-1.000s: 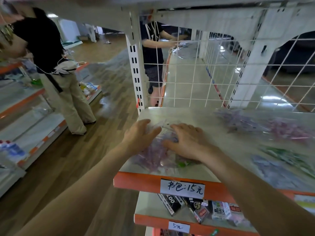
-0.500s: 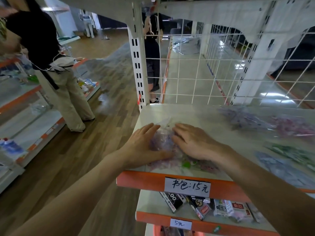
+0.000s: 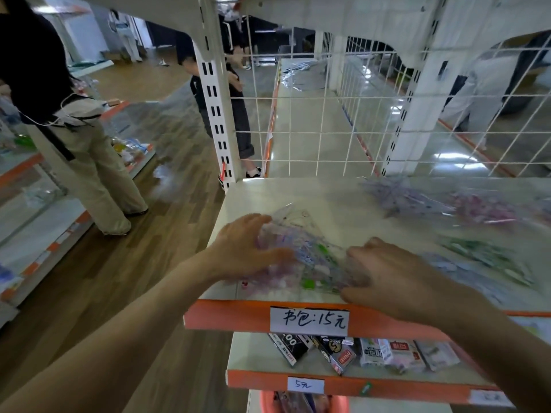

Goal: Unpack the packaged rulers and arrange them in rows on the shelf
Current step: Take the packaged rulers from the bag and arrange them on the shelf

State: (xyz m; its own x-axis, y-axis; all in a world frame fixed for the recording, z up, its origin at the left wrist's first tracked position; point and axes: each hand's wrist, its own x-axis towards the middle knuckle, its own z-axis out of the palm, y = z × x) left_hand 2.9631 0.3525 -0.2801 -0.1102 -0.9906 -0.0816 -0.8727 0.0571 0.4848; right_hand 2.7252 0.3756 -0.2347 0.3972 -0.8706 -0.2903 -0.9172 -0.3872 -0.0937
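Plastic rulers [image 3: 301,257] lie uncovered as left hand [image 3: 241,248] and right hand [image 3: 387,275] spread apart, fingers [image 3: 362,253] flat.

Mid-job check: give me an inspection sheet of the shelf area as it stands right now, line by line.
Surface: pale shelf with an orange front edge, partly bare.
Job's things: clear ruler pack lies near the front edge under both hands; more ruler packs lie scattered to the right.
Clutter: small boxes on the lower shelf; handwritten price label on the edge.
Grippers: left hand lies on the pack's left side; right hand touches its right side, grip blurred.
Cables: thin white cord on a bystander at left.
Surroundings: wire mesh back panel; wooden floor; second person beyond the upright.
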